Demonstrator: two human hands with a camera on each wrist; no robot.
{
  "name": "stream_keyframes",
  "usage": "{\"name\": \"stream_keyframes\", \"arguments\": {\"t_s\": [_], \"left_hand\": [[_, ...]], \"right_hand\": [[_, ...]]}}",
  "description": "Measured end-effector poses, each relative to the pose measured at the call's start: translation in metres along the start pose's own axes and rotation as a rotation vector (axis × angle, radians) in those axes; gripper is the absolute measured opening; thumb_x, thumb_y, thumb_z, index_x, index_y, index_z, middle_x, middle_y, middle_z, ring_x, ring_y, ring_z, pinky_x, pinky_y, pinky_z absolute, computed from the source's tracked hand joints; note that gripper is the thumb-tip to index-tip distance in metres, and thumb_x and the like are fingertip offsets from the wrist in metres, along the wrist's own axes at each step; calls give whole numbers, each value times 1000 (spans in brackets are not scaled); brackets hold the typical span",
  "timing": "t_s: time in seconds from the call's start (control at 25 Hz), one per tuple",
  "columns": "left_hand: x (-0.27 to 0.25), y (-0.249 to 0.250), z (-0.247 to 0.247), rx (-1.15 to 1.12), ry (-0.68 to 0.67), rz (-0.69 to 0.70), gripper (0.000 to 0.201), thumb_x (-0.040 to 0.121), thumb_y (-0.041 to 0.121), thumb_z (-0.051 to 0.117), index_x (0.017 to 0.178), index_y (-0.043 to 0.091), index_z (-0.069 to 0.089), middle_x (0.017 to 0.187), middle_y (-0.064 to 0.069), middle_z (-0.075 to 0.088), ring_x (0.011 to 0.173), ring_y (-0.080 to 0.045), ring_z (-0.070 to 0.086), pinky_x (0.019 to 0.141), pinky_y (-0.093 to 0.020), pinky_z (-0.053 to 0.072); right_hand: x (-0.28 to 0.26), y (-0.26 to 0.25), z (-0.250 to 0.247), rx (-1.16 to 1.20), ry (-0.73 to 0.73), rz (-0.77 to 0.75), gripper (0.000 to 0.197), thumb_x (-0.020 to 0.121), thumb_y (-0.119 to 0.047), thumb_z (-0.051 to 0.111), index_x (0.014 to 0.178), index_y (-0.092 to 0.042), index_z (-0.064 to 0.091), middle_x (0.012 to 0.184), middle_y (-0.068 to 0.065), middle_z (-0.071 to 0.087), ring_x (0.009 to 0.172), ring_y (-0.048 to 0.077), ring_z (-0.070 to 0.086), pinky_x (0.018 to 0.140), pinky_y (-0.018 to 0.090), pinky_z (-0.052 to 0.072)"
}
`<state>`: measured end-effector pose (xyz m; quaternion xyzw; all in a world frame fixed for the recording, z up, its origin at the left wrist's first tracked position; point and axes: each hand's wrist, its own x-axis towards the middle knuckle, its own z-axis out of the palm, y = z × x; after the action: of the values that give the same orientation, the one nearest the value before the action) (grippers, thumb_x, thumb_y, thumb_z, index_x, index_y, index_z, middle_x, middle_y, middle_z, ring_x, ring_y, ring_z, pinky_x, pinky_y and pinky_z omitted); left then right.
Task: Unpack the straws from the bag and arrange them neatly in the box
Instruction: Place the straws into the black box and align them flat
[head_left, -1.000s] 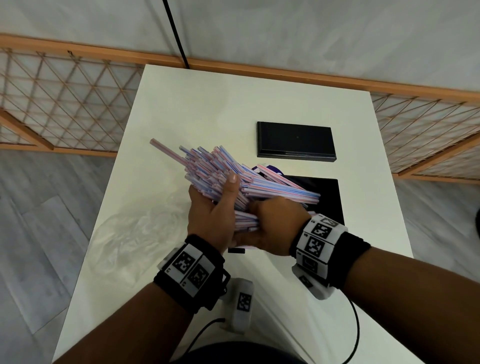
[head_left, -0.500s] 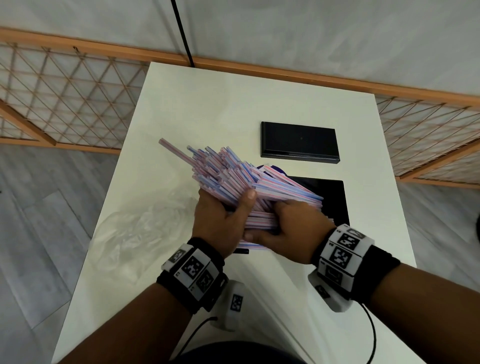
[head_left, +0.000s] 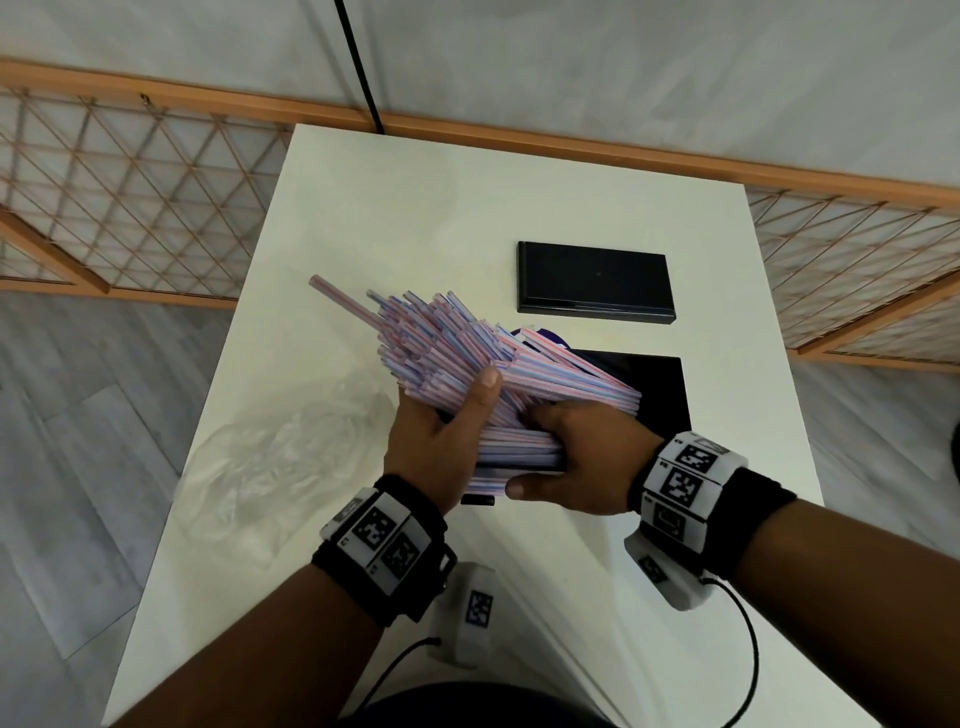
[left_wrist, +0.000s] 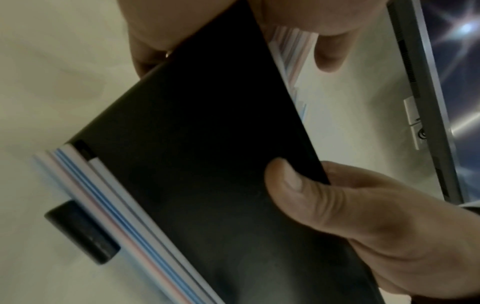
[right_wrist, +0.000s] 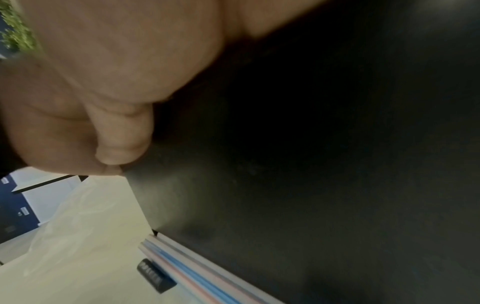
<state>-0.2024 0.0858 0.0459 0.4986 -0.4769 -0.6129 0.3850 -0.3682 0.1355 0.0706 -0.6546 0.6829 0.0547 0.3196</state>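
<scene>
A thick bundle of pink-and-blue striped straws (head_left: 452, 348) fans out to the upper left above the open black box (head_left: 662, 389). My left hand (head_left: 447, 431) grips the bundle from the left, its thumb laid over the top. My right hand (head_left: 582, 457) grips the lower layer of straws, fingers over them and thumb beneath. In the left wrist view a thumb (left_wrist: 285, 181) presses on the box's black face (left_wrist: 207, 144), and a few straws (left_wrist: 124, 216) run along its edge. The box (right_wrist: 311, 144) also fills the right wrist view, with straws (right_wrist: 187, 267) beside it.
The crumpled clear plastic bag (head_left: 280, 457) lies on the white table (head_left: 415, 208) left of my hands. The black lid (head_left: 592, 280) lies flat behind the box. A small black piece (head_left: 478, 500) sits on the table under the straws. Wooden lattice railings flank the table.
Both hands keep their hold on the bundle. The right hand has shifted a little to the right, and its thumb now shows under the lower straws.
</scene>
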Motion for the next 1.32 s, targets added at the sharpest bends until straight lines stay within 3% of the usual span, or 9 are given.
{"name": "stream_keyframes", "arguments": {"t_s": [0.12, 0.28, 0.48, 0.64, 0.76, 0.96, 1.08, 1.24, 1.32], "left_hand": [[-1, 7, -4, -94, 97, 49, 74, 75, 54, 76, 132, 12, 56, 122, -4, 71, 111, -18, 70, 96, -45, 57], [2, 25, -13, -166, 252, 140, 51, 84, 37, 72, 120, 4, 57, 96, 4, 71, 83, -3, 70, 74, -22, 56], [9, 26, -13, -164, 220, 74, 27, 99, 29, 58, 117, 8, 56, 81, 16, 72, 75, 1, 67, 72, -26, 54], [7, 29, -13, -200, 210, 76, 37, 99, 31, 58, 124, 3, 54, 87, 8, 68, 74, 0, 69, 66, -20, 55], [5, 28, -10, -197, 208, 55, 42, 92, 40, 63, 122, 12, 56, 94, 10, 72, 87, -6, 72, 77, -30, 57], [5, 26, -8, -257, 230, 59, 30, 99, 25, 60, 122, 6, 55, 92, 9, 72, 83, -3, 71, 72, -20, 56], [3, 26, -7, -291, 213, 4, 12, 100, 25, 59, 110, 18, 61, 88, 12, 75, 83, -4, 73, 71, -21, 56], [5, 27, -11, -316, 210, -42, 28, 95, 37, 62, 115, 19, 61, 95, 8, 74, 86, -6, 73, 72, -24, 58], [4, 26, -9, -330, 182, -65, 20, 95, 31, 65, 113, 22, 62, 92, 13, 77, 87, -6, 74, 70, -22, 58]], "right_hand": [[4, -2, -1, 4, -42, 6, 75, 62, -85, 54, 118, -35, 49, 106, -9, 66, 100, 20, 63, 90, 34, 52], [6, -2, -1, -16, -33, -24, 77, 65, -84, 53, 123, -34, 53, 115, -5, 64, 110, 21, 59, 96, 31, 48], [8, -9, -1, 74, -67, -23, 93, 61, -89, 46, 135, -34, 47, 126, -9, 62, 116, 17, 58, 102, 34, 47], [8, -11, -7, 68, -12, -40, 72, 59, -88, 55, 104, -31, 63, 95, -11, 65, 92, 14, 62, 85, 31, 53], [10, -14, -6, 118, -22, -28, 76, 55, -88, 57, 106, -32, 63, 99, -13, 66, 94, 12, 62, 88, 31, 53], [13, -17, -11, 98, -20, -12, 66, 50, -90, 59, 88, -36, 61, 79, -16, 63, 77, 7, 60, 76, 29, 54], [14, -20, -9, 70, -23, -7, 74, 46, -90, 59, 96, -36, 62, 84, -15, 64, 81, 10, 62, 79, 32, 56], [17, -19, -12, -11, -14, 2, 79, 44, -93, 58, 95, -33, 63, 84, -13, 65, 79, 11, 63, 76, 33, 57], [17, -20, -12, -19, -74, 2, 80, 46, -91, 62, 98, -31, 64, 88, -11, 67, 83, 13, 64, 78, 33, 56]]}}
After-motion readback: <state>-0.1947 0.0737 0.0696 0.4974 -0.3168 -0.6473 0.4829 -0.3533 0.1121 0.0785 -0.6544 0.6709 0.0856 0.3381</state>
